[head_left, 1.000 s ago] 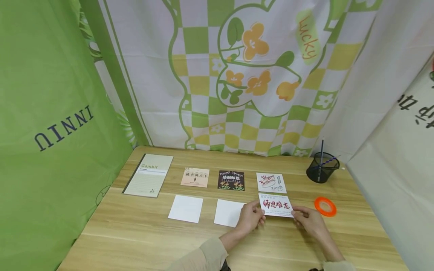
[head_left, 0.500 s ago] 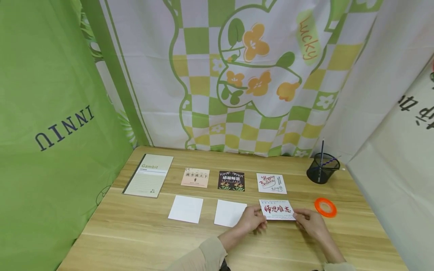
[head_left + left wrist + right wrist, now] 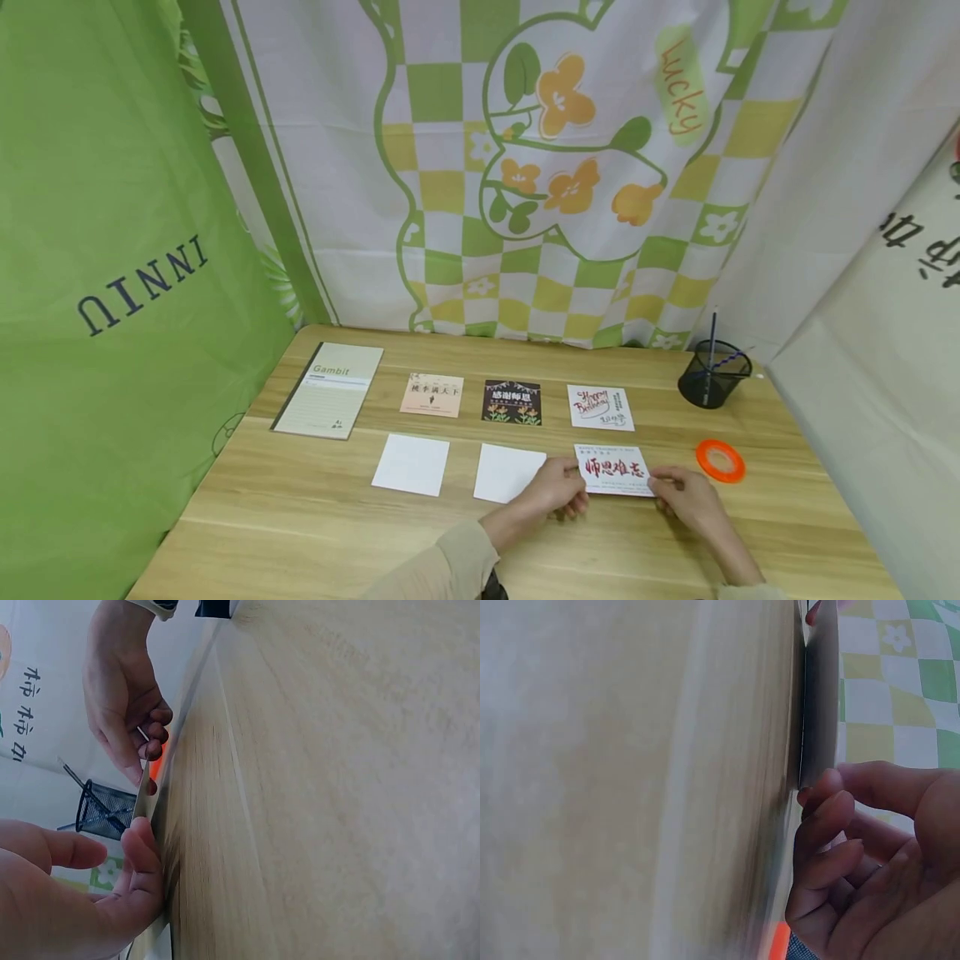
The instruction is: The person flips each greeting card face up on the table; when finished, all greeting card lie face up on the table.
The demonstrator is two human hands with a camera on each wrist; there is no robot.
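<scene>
A white card with red Chinese lettering [image 3: 614, 470] lies between my two hands, in front of the Happy Birthday card [image 3: 601, 407]. My right hand [image 3: 686, 497] pinches its right edge between thumb and fingers; the right wrist view looks along its shaded underside [image 3: 821, 697], close to the table. At the left edge is my left hand [image 3: 555, 486]. In the left wrist view its fingertips [image 3: 139, 834] meet the card's edge, while the thumb [image 3: 81, 850] stands apart. Just left of that hand lies a plain white card [image 3: 506, 472].
Another plain white card [image 3: 411, 464] lies farther left. Behind are a pink card [image 3: 431, 395] and a black flowered card [image 3: 512, 403]. A notebook [image 3: 328, 390] is at far left. An orange tape roll [image 3: 703, 461] and a black mesh pen cup [image 3: 708, 387] stand right on the wooden table [image 3: 300, 533].
The red-lettered card has come down and toward me, away from the Happy Birthday card, with both hands beside it. My left thumb seems to have come off its face.
</scene>
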